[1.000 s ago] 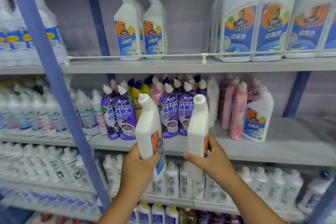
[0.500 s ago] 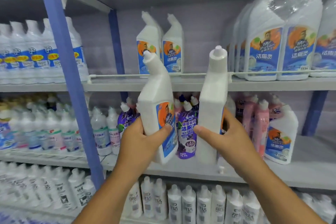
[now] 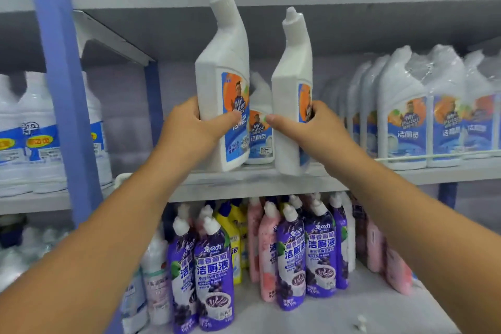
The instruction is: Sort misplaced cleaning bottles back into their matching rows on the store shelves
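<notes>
**Two white toilet-cleaner bottles raised to their matching row**

Left hand [image 3: 189, 127] wrapped round the lower body of one white angle-necked Mr Puton bottle [image 3: 222, 84], thumb across the blue-and-orange label, fingers behind. Right hand [image 3: 311, 130] clamped the same way on a second white bottle [image 3: 291, 95], thumb on the near side, fingers curled round the far edge over the label. Both held low on the body, probably so that the bases lead and the bent necks clear the underside of the shelf above. Both roughly upright, necks leaning right, bases level with the front lip of the middle shelf [image 3: 257, 184]; whether they touch the board cannot be told.

Just behind and between them, on that shelf, one identical small bottle [image 3: 259, 133]: the row being joined, by the look of it. Further right on the same board, shrink-wrapped packs [image 3: 423, 111] of the same brand in a larger size, behind a thin guard rail. Open board between the lone bottle and the packs, enough for both by appearance. Judged step: setting down, not yet released.

Below, a mixed shelf of purple grape-label cleaners [image 3: 214, 268], pink bottles [image 3: 267, 260] and yellow ones [image 3: 233, 236], crowded and uneven. Left, past a blue upright post [image 3: 62, 89], large white jugs with blue labels [image 3: 40, 138]. Pale grey shelving, grey back wall, more wrapped goods on the top tier, blurred. Narrow store aisle, close view.
</notes>
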Tool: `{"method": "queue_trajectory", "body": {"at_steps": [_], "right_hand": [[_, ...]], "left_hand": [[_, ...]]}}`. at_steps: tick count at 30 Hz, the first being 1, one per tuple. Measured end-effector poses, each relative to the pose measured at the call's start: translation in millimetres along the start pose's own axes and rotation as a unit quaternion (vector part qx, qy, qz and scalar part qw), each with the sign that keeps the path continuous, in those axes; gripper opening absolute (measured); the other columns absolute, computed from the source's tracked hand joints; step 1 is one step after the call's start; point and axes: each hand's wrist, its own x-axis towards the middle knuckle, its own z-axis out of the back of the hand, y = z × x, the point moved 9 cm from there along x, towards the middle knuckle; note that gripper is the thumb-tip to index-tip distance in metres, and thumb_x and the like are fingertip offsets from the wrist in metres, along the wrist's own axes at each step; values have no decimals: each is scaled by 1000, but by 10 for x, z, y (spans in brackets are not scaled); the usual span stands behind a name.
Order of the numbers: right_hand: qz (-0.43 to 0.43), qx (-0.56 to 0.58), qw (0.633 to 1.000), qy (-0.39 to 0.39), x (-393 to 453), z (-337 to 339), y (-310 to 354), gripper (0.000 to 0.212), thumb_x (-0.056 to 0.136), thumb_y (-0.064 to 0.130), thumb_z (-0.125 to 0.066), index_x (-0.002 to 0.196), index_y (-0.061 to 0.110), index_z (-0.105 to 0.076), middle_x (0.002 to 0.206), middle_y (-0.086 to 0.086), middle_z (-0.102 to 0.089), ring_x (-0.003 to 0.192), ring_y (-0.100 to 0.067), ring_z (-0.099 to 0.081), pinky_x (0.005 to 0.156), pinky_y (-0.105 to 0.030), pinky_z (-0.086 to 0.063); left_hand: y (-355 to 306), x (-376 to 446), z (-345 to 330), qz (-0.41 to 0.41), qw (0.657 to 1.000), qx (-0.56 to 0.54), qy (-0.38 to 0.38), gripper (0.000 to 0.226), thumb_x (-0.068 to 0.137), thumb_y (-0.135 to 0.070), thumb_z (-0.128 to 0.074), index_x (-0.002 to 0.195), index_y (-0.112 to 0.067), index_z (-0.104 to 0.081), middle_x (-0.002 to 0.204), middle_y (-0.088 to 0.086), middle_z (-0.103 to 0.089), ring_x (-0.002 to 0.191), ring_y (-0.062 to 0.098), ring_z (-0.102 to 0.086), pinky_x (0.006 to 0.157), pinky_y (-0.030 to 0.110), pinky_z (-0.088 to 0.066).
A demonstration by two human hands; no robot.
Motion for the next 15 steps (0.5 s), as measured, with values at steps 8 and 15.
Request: {"method": "queue_trajectory", "body": {"at_steps": [8,15], "right_hand": [[-107,27,992,-53,551,-346,-397,61,73,47,-86,115,14,-57,100,-2,-71,79,-14,-70,47,-22,-51],[-142,-123,981,-43,841,-586,-733,92,67,59,-84,127,10,-36,123,-8,-54,100,-22,-61,76,-36,-57]], "left_hand": [[657,506,-134,74,996,-34,23,39,88,-36,-77,123,-23,-68,112,-4,-75,91,10,-72,67,25,-54],[984,632,-361,124,983,-35,134,34,88,-35,-77,120,-30,-66,106,-5,-78,96,18,-76,72,33,-60]]}}
